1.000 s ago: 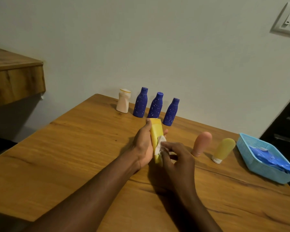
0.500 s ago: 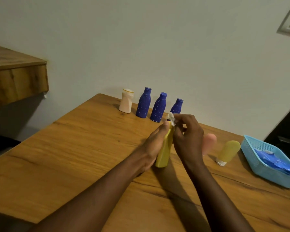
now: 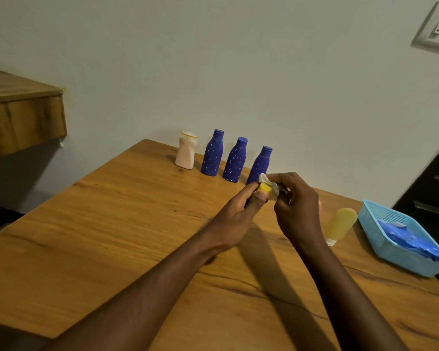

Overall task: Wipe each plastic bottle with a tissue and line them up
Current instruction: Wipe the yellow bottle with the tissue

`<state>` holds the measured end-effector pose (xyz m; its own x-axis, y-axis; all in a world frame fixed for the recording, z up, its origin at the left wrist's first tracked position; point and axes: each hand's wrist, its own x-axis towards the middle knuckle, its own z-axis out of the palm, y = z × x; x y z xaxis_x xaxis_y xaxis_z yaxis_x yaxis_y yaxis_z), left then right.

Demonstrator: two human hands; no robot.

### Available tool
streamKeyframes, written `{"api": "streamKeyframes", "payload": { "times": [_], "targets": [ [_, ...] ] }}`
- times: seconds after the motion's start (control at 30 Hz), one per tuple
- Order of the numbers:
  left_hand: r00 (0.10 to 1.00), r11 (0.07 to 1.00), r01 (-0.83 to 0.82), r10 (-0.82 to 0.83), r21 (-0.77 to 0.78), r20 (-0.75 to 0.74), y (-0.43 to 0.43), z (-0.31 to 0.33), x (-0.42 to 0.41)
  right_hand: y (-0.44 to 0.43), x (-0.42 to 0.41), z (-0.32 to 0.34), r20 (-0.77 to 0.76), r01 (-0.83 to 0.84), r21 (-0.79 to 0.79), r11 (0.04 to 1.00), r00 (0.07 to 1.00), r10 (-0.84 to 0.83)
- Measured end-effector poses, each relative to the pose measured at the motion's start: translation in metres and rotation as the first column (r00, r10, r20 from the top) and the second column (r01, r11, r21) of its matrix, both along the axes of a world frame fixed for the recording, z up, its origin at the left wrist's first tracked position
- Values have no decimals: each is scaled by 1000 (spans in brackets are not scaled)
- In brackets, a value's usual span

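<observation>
Three blue bottles, one cream bottle, one yellow bottle and one pale yellow tube are in view. There is one tissue, one blue basket and one table.

Bare left forearm, right forearm, seemingly slim
</observation>
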<state>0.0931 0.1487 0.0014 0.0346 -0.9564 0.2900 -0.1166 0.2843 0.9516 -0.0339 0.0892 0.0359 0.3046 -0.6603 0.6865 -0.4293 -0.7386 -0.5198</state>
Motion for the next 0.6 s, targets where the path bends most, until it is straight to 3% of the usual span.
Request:
{"api": "streamKeyframes", "payload": {
  "times": [0.23,0.6],
  "targets": [
    [999,998,-31,34,60,-41,-6,-5,4,20,-1,-3,-53,-106,-193,975,994,98],
    [998,998,-31,34,54,-57,-12,-8,8,5,7,-8,35,9,110,994,999,-13]
  ]
}}
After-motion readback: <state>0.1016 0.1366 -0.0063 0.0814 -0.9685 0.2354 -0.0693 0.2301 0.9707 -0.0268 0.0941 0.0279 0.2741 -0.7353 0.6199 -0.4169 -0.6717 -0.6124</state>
